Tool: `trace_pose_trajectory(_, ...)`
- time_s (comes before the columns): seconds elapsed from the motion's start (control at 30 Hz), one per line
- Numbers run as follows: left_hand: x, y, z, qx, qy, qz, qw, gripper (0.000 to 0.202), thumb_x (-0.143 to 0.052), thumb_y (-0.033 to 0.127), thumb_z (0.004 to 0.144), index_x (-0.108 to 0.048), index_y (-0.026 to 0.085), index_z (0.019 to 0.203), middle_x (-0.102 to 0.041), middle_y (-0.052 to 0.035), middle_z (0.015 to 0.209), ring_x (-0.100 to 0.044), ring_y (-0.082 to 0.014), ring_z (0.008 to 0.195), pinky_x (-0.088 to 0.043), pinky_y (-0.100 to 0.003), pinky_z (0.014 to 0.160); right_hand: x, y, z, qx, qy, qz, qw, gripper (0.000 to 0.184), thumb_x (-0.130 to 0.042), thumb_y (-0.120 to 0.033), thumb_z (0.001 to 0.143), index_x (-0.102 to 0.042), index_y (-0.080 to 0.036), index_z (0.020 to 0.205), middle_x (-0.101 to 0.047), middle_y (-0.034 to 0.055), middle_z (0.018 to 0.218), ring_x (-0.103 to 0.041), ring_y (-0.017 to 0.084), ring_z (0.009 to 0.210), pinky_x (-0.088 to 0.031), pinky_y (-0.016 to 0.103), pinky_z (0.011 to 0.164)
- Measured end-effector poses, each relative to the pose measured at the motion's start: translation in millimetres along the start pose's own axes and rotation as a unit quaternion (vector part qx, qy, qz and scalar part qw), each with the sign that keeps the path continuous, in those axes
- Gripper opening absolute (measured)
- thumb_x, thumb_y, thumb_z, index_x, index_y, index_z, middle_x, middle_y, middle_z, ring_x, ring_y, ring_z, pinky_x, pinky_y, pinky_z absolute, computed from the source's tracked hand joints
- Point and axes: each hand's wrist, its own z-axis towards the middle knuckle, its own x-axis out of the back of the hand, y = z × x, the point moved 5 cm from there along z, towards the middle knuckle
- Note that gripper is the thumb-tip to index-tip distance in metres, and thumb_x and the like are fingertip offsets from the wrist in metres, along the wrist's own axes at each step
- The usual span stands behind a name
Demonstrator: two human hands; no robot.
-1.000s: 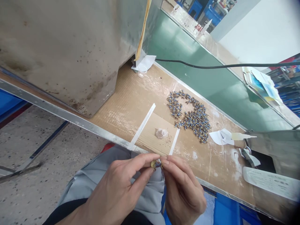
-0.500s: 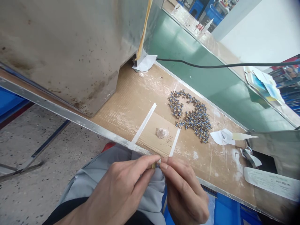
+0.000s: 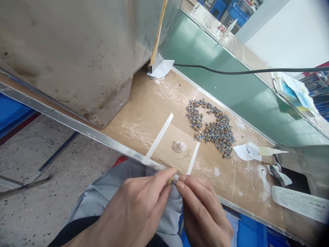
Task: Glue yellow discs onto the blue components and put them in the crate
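Small part [image 3: 171, 181] pinched between left hand [image 3: 138, 202] and right hand [image 3: 205, 214], over the lap

Left fingers [image 3: 163, 175]: thumb and index closed on the small part's yellowish end. Right fingers [image 3: 189, 188]: tips bunched together, closed on its other, bluish end. Most of the part is covered by fingertips; finer detail too small to tell. Hands nearly touching, part in between, just off the near edge of the desk [image 3: 144, 109].

Below the hands: grey trousers [image 3: 164, 214].

Just beyond the fingers, on the desk: cardboard piece [image 3: 163, 148], with white tape [image 3: 159, 138] along its left side and another strip along its right. On the cardboard: clear plastic cup [image 3: 180, 147], tiny specks [image 3: 186, 156] scattered just beside it, to the right.

Farther out: loose pile of blue-and-brass parts [image 3: 218, 134], curved around a bare patch. Right of pile: white paper [image 3: 246, 151], pale bottle [image 3: 269, 151] with tapered tip lying against it. Nearer right corner: long white label [image 3: 299, 203], print unreadable.

Left: big stained metal box [image 3: 77, 65] standing on the desk, more white paper by its corner. Back: green panel [image 3: 203, 51], black cable [image 3: 231, 72] running across in front of it. Below the desk, right: blue crate [image 3: 250, 231].
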Motion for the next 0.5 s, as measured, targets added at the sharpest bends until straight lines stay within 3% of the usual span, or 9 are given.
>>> trace_pose_trajectory(0.2, -2.4, 0.6, -3.2, -0.028, 0.0, 0.036, 0.999, 0.036, -0.049, 0.009, 0.116, -0.067, 0.022, 0.144, -0.094, -0.0014, 0.105, -0.092, -0.0198, 0.081, -0.068, -0.026, 0.071, -4.5, -3.7, -1.7, 0.001, 0.008, -0.013, 1.0, 0.038, -0.073, 0.011, 0.1, -0.085, -0.009, 0.131, -0.085, 0.0138, 0.122, -0.084, 0.027, 0.115, -0.075, 0.039, 0.091)
trace_pose_trajectory(0.5, -2.7, 1.9, 0.8, -0.001, 0.001, 0.022, 1.0, 0.027, -0.05, 0.012, 0.116, -0.071, 0.025, 0.124, -0.091, 0.0032, 0.095, -0.09, -0.0192, 0.078, -0.066, -0.029, 0.069, -6.3, -5.5, -6.8, -0.01, 0.01, -0.032, 0.999, 0.034, -0.073, 0.006, 0.105, -0.085, -0.012, 0.131, -0.086, 0.0121, 0.124, -0.085, 0.026, 0.117, -0.075, 0.037, 0.093)
